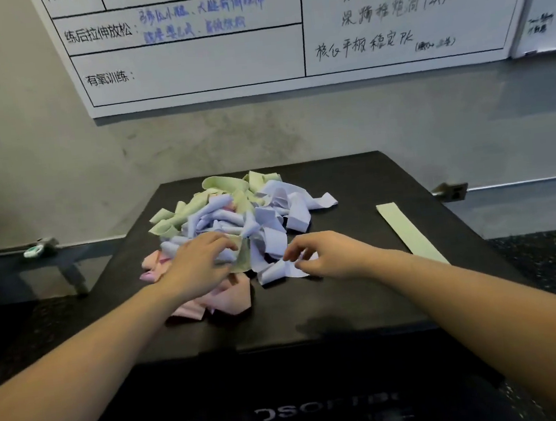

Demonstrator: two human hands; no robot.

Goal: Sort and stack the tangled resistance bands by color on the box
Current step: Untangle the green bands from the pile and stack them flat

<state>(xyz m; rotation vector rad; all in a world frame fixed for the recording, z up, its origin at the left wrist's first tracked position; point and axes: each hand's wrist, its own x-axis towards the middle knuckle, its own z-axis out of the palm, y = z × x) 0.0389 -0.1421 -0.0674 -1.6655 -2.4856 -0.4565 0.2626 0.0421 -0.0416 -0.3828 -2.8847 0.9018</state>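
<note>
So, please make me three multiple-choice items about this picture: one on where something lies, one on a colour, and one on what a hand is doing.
1. Where does the flattened green band lie?
A. On the right part of the black box, apart from the pile
B. Under the pink bands
C. On the floor

2. Which colour of bands lies nearest the person, under the left hand?
A. Green
B. Pink
C. Orange

3. What is the right hand doing?
A. Resting flat on the whiteboard
B. Hanging idle beside the box
C. Pinching a lavender band at the pile's near edge

Answers:
1 A, it lies straight and alone on the black box, right of the tangled pile.
2 B, the pink bands spread below the left hand.
3 C, its fingertips close on the lavender band.
</note>
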